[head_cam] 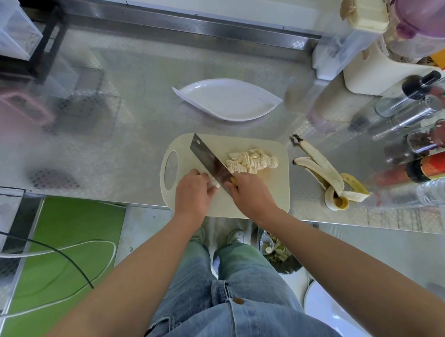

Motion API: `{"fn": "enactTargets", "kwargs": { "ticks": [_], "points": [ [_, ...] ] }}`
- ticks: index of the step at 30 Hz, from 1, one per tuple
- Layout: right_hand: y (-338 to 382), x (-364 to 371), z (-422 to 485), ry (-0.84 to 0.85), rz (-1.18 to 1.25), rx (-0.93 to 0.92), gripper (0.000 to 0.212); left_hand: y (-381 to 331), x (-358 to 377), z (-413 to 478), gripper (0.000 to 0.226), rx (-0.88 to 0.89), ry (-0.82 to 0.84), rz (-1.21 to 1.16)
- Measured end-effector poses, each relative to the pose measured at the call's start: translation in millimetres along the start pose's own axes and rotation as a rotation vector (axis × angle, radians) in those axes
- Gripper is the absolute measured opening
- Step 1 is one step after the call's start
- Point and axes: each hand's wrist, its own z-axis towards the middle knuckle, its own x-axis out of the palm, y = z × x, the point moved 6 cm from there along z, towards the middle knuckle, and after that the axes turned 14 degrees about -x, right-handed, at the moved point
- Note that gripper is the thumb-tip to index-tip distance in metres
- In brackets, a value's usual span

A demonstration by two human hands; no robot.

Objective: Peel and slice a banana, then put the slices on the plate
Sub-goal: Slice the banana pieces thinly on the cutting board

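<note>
Left grip (pixel 194 190) pinches the last banana stub (pixel 214 185) on the cutting board (pixel 266 192), against the left face of the cleaver (pixel 209 160), whose handle the right grip (pixel 250 194) clasps; slices (pixel 252 160) heaped right of the blade, plate (pixel 229 99) beyond.

The knife (pixel 211 163) hides its handle inside the right hand (pixel 252 194). Only a pale tip of the banana stub (pixel 214 185) shows under the left hand (pixel 194 191). Bottles (pixel 430 168) run off the right edge.
</note>
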Motion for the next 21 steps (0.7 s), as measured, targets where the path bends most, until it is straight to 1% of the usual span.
{"fn": "enactTargets", "kwargs": {
  "ticks": [9,16,21],
  "points": [
    [-4,11,-4,0.055,-0.003,0.011,0.028,0,0,1,0.021,-0.011,0.014,-0.017],
    [0,0,0,-0.02,0.011,-0.014,0.027,1,-2,0,0.027,0.013,0.003,0.006],
    [1,-2,-2,-0.007,0.004,-0.03,0.028,3,-4,-1,0.03,0.02,-0.019,0.002]
  ]
}}
